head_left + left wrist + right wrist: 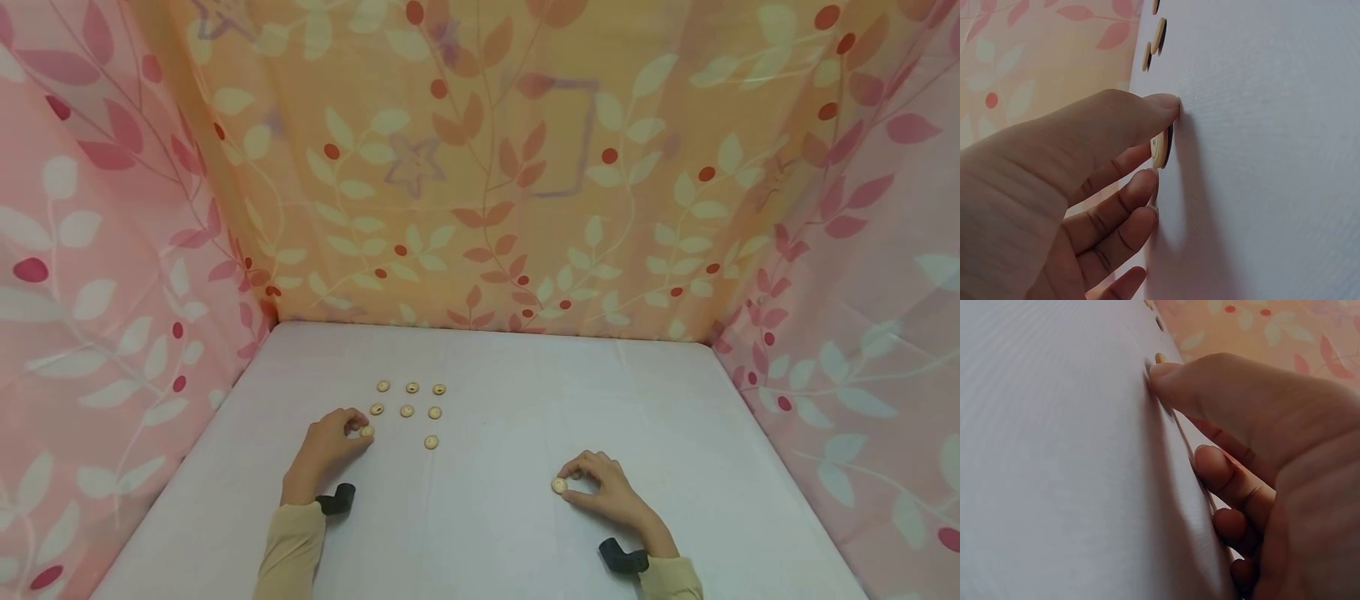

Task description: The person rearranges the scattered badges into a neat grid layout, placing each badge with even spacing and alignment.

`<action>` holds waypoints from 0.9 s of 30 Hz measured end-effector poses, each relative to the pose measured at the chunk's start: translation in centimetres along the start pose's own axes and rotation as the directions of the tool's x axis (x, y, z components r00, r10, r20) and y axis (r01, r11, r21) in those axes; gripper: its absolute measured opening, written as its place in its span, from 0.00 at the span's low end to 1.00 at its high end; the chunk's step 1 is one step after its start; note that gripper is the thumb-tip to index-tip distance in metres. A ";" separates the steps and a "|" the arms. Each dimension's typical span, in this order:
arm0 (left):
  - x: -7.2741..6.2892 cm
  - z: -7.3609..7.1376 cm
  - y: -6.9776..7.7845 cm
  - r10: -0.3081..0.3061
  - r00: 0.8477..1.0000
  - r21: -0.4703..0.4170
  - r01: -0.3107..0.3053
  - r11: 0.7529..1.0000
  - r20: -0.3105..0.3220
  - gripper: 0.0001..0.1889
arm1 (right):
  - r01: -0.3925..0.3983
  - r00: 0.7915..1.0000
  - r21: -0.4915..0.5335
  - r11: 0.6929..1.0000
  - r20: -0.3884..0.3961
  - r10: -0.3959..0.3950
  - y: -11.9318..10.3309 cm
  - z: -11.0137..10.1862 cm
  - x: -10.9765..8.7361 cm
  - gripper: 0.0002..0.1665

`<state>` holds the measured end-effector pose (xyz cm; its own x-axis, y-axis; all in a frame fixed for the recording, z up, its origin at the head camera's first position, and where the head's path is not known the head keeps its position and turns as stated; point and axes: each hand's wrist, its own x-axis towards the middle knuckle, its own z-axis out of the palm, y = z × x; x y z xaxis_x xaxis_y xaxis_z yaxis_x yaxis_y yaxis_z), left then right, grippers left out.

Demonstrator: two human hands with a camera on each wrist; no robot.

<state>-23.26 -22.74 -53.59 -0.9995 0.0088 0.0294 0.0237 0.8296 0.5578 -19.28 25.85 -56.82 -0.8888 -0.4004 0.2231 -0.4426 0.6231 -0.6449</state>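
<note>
My left hand point(326, 446) pinches a small round wooden disc point(367, 431) between thumb and forefinger, at the lower left of a group of like discs. In the left wrist view this disc point(1161, 150) shows its edge under the thumb, close to the white surface. Further right and nearer, my right hand point(607, 492) pinches another wooden disc point(559, 485) by its edges. The right wrist view shows only a tan sliver of disc point(1160, 358) past the thumb. Three discs form a far row point(412, 387), three a second row point(407, 411), and one disc point(431, 442) lies below on the right.
A white table point(495, 533) lies under both hands. Floral cloth stands behind it point(480, 233) and at the left point(90, 350) and right point(885, 333) sides. Each wrist wears a black device, one on the left point(339, 499) and one on the right point(622, 557).
</note>
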 end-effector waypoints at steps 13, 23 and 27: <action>0.1 0.0 0.0 -0.015 1.000 -0.013 0.015 1.000 0.014 0.12 | 0.086 0.995 0.127 0.988 0.032 -0.091 -3.3 -1.0 0.8 0.15; 0.2 -0.1 -0.1 -0.043 0.998 -0.033 0.044 0.998 0.036 0.12 | 0.105 0.994 0.173 0.979 0.024 -0.111 -3.8 0.5 2.6 0.16; 0.1 -0.1 -0.1 -0.046 0.998 -0.037 0.047 0.998 0.046 0.13 | 0.096 0.995 0.162 0.982 -0.001 -0.097 -2.5 1.8 3.4 0.16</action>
<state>-23.41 -22.85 -53.55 -0.9994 -0.0033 -0.0345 -0.0231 0.8079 0.5888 -21.03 21.71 -55.80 -0.8416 -0.4585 0.2853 -0.5008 0.4649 -0.7301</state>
